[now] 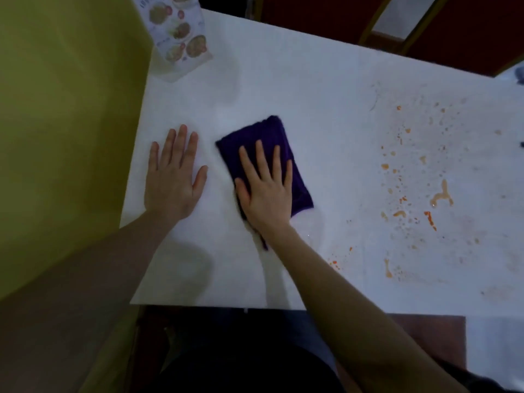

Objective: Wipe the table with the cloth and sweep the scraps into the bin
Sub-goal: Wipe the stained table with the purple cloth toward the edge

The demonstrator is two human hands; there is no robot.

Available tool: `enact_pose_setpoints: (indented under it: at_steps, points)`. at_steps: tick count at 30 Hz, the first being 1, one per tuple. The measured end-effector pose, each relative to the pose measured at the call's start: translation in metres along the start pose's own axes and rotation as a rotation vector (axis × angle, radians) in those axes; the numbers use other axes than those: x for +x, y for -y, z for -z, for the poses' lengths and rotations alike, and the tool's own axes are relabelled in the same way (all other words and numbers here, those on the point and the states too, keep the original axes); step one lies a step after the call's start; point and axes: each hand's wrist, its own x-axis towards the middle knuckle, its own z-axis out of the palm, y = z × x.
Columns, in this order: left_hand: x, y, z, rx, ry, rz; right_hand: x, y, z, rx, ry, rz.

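Two hands flat on table (283,80): left hand (173,177) open, bracing, holds nothing; right hand (265,185) splayed, pressing cloth (269,163) at centre, not gripping. Orange scraps (419,194) lie well apart at 3 o'clock. Best: keep palm weight even, sweep toward 3, overlap passes. Bin not in view. Menu card (181,32) at 11 o'clock, print probably too blurred to read.

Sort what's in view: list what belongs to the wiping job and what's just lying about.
Job:
purple cloth under the right hand
white table
orange spills and scraps
left hand, flat on the table

Lying about:
menu card
chair beyond the table
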Motion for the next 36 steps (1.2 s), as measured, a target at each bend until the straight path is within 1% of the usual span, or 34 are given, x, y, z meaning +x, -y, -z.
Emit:
enact_pose_setpoints:
  at_steps: [2,4,6,8,10,12,14,16,19,21,23,25,26,29,31,34,36]
  points:
    - [-0.001,-0.001,0.001,-0.005,0.001,-0.004,-0.047,-0.012,-0.002,0.026,0.006,-0.016]
    - [-0.001,-0.001,0.002,-0.004,-0.003,-0.004,-0.083,-0.04,0.001,0.006,-0.024,-0.096]
    - [0.0,-0.001,0.001,-0.008,-0.005,-0.006,-0.102,-0.076,0.009,-0.031,-0.041,-0.202]
    - [0.001,0.001,0.0,-0.01,-0.005,-0.004,-0.098,-0.11,0.021,-0.049,-0.022,-0.313]
    - [0.001,0.002,0.0,-0.015,-0.003,-0.005,-0.075,-0.133,0.031,-0.045,-0.003,-0.415]
    - [0.0,0.002,0.0,-0.023,0.003,-0.017,-0.043,-0.138,0.036,-0.02,-0.026,-0.473]
    - [-0.002,0.001,0.002,-0.028,0.009,-0.033,-0.013,-0.128,0.035,0.009,-0.045,-0.51]
    - [-0.008,0.0,0.008,-0.034,0.011,-0.023,0.007,-0.107,0.031,0.017,-0.038,-0.485]
    - [-0.03,-0.006,0.015,-0.047,0.015,-0.043,0.005,-0.061,0.017,-0.011,-0.028,-0.329]
    - [-0.053,-0.01,0.015,-0.061,0.038,-0.056,-0.021,-0.029,0.005,-0.018,-0.039,-0.225]
    - [-0.074,-0.017,0.012,-0.062,0.068,-0.068,-0.061,-0.011,-0.005,0.003,-0.031,-0.14]
    - [-0.091,-0.028,0.006,-0.053,0.094,-0.09,-0.107,-0.013,-0.01,0.017,-0.019,-0.102]
    - [-0.097,-0.034,0.002,-0.048,0.107,-0.104,-0.128,-0.022,-0.01,0.017,-0.025,-0.112]
    - [-0.11,-0.047,-0.008,-0.021,0.113,-0.126,-0.174,-0.069,-0.002,-0.027,-0.068,-0.24]
    - [-0.112,-0.049,-0.012,0.002,0.107,-0.122,-0.181,-0.109,0.009,-0.05,-0.058,-0.347]
    - [-0.112,-0.048,-0.011,0.004,0.096,-0.127,-0.154,-0.152,0.027,-0.017,-0.034,-0.486]
    - [-0.112,-0.049,-0.011,0.003,0.089,-0.131,-0.119,-0.155,0.031,0.007,-0.053,-0.561]
